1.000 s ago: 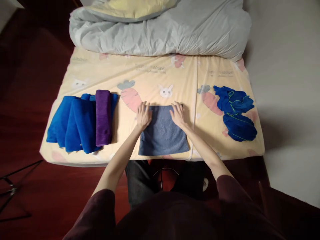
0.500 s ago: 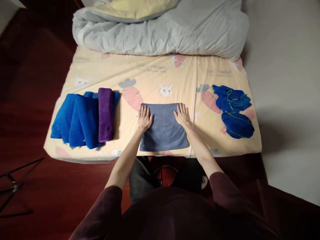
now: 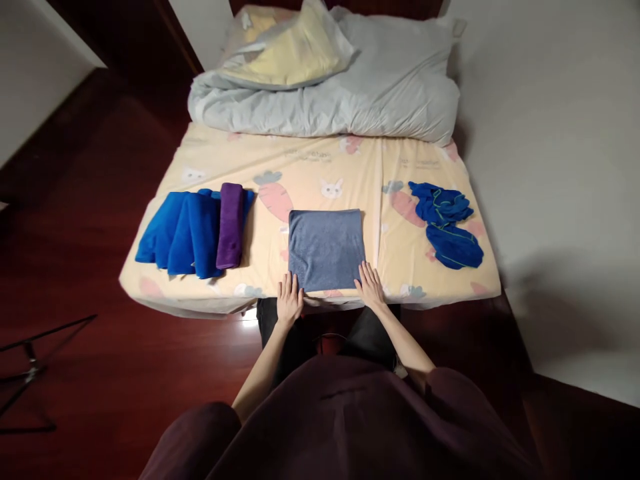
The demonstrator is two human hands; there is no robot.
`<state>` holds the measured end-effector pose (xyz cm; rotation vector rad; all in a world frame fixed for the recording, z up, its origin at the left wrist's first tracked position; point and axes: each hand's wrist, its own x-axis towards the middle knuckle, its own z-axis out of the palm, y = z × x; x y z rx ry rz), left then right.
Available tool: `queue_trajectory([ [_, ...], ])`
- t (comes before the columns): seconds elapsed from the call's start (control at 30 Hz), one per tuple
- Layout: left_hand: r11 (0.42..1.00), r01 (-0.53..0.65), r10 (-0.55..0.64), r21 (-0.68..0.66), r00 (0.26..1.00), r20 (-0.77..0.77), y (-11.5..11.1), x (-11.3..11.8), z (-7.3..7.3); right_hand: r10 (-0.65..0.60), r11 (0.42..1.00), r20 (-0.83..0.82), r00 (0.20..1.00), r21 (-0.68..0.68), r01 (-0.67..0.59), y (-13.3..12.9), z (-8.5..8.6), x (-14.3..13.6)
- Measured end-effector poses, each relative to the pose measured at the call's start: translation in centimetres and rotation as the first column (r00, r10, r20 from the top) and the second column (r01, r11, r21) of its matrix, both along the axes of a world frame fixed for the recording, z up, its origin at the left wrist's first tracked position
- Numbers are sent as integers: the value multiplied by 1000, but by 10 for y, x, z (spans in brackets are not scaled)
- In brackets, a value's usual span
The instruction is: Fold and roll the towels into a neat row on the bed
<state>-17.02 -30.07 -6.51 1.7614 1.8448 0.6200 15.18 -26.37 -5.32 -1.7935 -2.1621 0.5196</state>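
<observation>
Left hand [image 3: 290,301] lies palm down on the near left corner of the gray-blue cloth [image 3: 327,248], fingers out straight, pinching nothing that I can see. Right hand [image 3: 371,287], same pose, at the near right corner. Cloth sits flat by the near edge of the bed [image 3: 320,157] (slight wrinkles on its left side). Purple roll [image 3: 231,227] and overlapping blue cloths [image 3: 177,233] to the left, crumpled blue cloths [image 3: 455,246] right. Gray quilt [image 3: 395,87] bunched beyond.
</observation>
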Motion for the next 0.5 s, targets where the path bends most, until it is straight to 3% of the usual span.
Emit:
queue_trajectory([
  [0.1,999,-34,33,18,999,19,-17,-3,1,-131,990,-56,990,43,133,-22,-4,0],
  [0.23,985,-174,171,15,979,112,-24,-12,8,-297,941,-246,923,88,326,-33,-10,1],
  [0.37,954,-297,298,-36,928,223,-10,-22,16,-377,904,-428,821,23,427,-22,-15,7],
  [0.5,936,-336,351,-105,863,364,12,-31,12,-429,892,-589,685,-154,426,-5,-17,15],
])
